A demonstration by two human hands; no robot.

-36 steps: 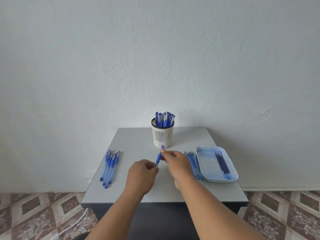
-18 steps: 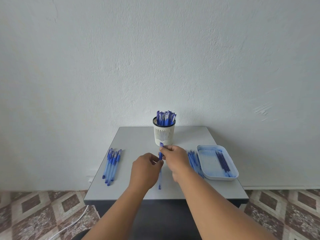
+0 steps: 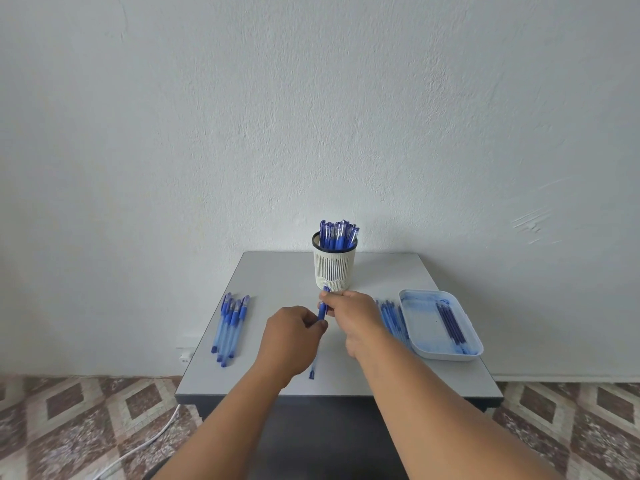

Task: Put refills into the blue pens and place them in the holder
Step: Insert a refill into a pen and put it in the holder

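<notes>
Gripping one translucent blue plastic pen (image 3: 322, 308) at the centre of the smooth grey tabletop (image 3: 277, 271), the right hand (image 3: 349, 311) has fingers closed around its capped upper end, the left hand (image 3: 292, 336) pinching lower down. At 12 o'clock, a ribbed white plastic holder (image 3: 334, 270) is packed with capped pens. At 3 o'clock, a shallow ink-stained white tray (image 3: 424, 325) holds thin dark refills (image 3: 450, 322). At 9 o'clock lie loose pens (image 3: 230, 329).

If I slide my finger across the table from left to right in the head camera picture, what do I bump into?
Row of blue pens → left hand → the pen both hands hold → right hand → loose pens beside the tray → white tray → refills inside it.
</notes>
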